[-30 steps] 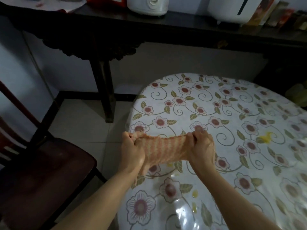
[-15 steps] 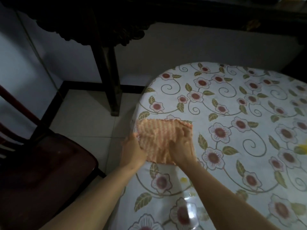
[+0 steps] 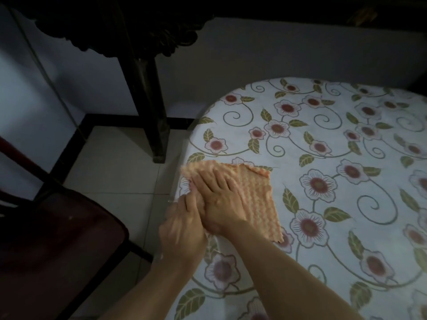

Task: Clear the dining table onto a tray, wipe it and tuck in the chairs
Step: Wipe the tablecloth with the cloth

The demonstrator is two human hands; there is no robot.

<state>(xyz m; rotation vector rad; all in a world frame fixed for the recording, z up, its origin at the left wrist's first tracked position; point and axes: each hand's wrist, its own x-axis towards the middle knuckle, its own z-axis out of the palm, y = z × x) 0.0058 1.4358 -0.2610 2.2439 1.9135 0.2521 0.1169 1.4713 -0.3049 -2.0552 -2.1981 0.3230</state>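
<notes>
An orange striped cloth (image 3: 256,199) lies spread flat on the round dining table (image 3: 335,139), near its left edge. The table has a white floral cover under clear plastic. My right hand (image 3: 219,202) presses flat on the cloth's left part with straight fingers. My left hand (image 3: 182,225) sits at the table's rim just left of the right hand, blurred, its fingertips touching the cloth's near-left edge. Whether it pinches the cloth I cannot tell.
A dark red chair seat (image 3: 53,250) with a dark frame stands at the left, pulled away from the table. A black carved sideboard leg (image 3: 150,107) rises behind the table's left edge. Pale floor tiles (image 3: 120,165) lie between chair and table.
The cloth, held stretched between both hands above the table, has been laid down and spread flat. My right hand moved onto it; the view tilted down and to the left.
</notes>
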